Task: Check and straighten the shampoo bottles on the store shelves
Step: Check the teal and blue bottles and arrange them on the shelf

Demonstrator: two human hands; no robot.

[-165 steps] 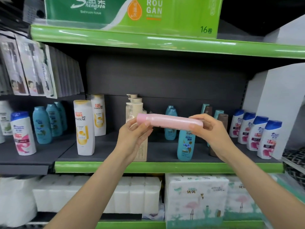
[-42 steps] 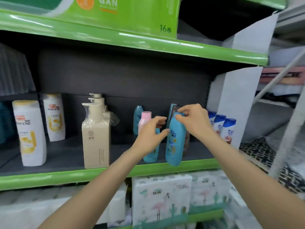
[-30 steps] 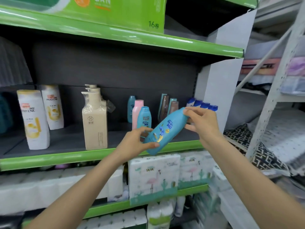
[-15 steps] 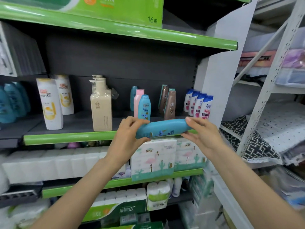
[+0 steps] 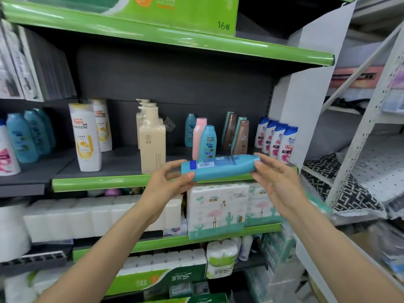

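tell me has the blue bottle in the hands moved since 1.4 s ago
Yes. The blue bottle stood upright on the green-edged shelf; now it lies sideways off it, held by left hand and right hand.

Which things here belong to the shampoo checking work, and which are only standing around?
Job: blue bottle held sideways by left hand and right hand; pink bottle; brown bottles; white bottles.

Not job: tissue packs; patterned cushions.

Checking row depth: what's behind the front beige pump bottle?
Behind the front beige pump bottle, two more matching pump tops show, in a row running back on the shelf. Their bodies are mostly covered, so labels and exact alignment can't be checked.
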